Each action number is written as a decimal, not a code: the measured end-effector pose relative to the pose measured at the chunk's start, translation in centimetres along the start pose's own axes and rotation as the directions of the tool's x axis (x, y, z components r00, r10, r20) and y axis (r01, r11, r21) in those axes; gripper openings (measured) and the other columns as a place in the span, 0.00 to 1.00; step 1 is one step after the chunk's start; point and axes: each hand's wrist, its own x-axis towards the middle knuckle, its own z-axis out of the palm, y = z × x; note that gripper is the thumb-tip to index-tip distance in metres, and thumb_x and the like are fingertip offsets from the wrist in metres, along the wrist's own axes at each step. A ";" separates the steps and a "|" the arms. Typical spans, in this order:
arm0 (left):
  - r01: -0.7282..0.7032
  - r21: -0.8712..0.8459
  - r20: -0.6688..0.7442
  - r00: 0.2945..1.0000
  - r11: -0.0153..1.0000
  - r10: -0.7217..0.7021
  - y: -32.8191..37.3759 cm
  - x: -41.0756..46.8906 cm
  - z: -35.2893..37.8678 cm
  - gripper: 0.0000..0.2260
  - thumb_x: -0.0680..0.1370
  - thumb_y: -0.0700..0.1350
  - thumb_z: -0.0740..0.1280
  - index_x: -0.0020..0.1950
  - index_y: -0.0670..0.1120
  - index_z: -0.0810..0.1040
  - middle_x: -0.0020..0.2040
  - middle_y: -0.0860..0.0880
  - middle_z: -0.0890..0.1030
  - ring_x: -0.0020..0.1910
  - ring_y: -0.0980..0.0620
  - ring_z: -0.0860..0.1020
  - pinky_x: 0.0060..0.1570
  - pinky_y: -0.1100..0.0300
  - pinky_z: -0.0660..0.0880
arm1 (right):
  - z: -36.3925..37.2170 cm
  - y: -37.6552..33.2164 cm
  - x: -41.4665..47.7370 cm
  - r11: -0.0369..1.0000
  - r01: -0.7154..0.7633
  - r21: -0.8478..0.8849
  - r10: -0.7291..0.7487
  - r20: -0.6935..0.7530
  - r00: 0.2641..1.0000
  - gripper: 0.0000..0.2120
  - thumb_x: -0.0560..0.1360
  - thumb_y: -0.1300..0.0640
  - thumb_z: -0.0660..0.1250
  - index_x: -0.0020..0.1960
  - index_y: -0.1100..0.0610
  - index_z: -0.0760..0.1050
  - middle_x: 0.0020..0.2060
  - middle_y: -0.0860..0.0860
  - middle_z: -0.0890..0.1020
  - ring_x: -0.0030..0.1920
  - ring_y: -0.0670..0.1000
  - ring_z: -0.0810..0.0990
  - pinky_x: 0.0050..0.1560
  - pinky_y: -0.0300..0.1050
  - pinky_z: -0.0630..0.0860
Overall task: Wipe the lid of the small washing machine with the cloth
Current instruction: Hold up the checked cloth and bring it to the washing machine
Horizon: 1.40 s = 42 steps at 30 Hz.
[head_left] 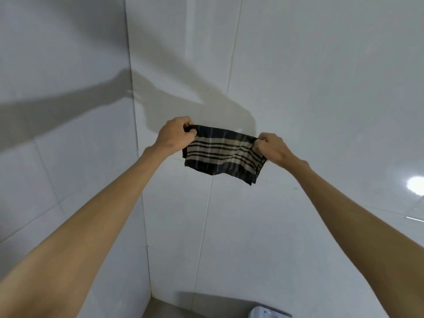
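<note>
White glossy tiles cover the two walls (321,88) that meet in a corner just left of the middle of the view, and a bright spot of light reflects off the tile at the far right. Grey shadows of two arms and of a hanging cloth fall across both walls above and behind the hands. Both bare forearms reach up and forward from the bottom corners of the view. Between them the cloth (223,152) is stretched out in the air in front of the right-hand wall, clear of any surface; it is dark, almost black, with beige bands and thin dark stripes running across it, and its lower edge hangs loose, sagging to a point on the right side. The left hand (175,135) is closed around the cloth's upper left corner, fingers curled in with the fabric bunched between them. The right hand (274,148) pinches the upper right corner in the same way, knuckles toward the camera, fingers tight on the fabric. At the very bottom edge, right of centre and far below the cloth, a small piece of a white and pale blue rounded object (267,313) pokes into view; too little of it shows to tell what it is.
</note>
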 end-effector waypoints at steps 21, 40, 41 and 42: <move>0.177 0.010 0.388 0.906 0.984 -0.167 13.7 -13.9 25.0 0.05 0.72 0.43 0.69 0.46 0.47 0.83 0.44 0.48 0.84 0.47 0.49 0.80 0.51 0.57 0.74 | -7.6 28.2 -14.0 0.923 -0.384 0.026 0.363 0.272 0.891 0.08 0.76 0.62 0.59 0.49 0.65 0.74 0.40 0.54 0.78 0.38 0.54 0.80 0.36 0.47 0.81; 0.229 -0.074 0.375 0.908 0.971 -0.185 -6.5 -26.3 53.7 0.09 0.68 0.47 0.69 0.40 0.41 0.80 0.35 0.44 0.80 0.37 0.49 0.77 0.45 0.55 0.76 | 17.0 54.2 -21.0 0.956 -0.285 -0.075 0.291 0.095 0.952 0.15 0.76 0.54 0.57 0.52 0.63 0.75 0.48 0.59 0.81 0.50 0.61 0.80 0.51 0.55 0.77; 0.215 -0.080 0.352 0.920 0.973 -0.174 -7.6 -27.2 55.0 0.10 0.67 0.47 0.68 0.40 0.41 0.80 0.35 0.44 0.81 0.37 0.48 0.77 0.44 0.55 0.75 | 18.5 55.3 -21.6 0.958 -0.276 -0.075 0.281 0.069 0.957 0.15 0.76 0.53 0.57 0.52 0.63 0.75 0.48 0.59 0.81 0.49 0.60 0.80 0.50 0.54 0.77; 0.197 -0.083 0.327 0.931 0.977 -0.160 -8.6 -28.0 56.1 0.10 0.67 0.48 0.68 0.40 0.41 0.80 0.37 0.44 0.82 0.38 0.46 0.78 0.45 0.53 0.76 | 19.9 56.4 -22.0 0.961 -0.265 -0.077 0.268 0.040 0.963 0.15 0.76 0.53 0.57 0.52 0.63 0.75 0.47 0.59 0.81 0.47 0.60 0.80 0.49 0.54 0.76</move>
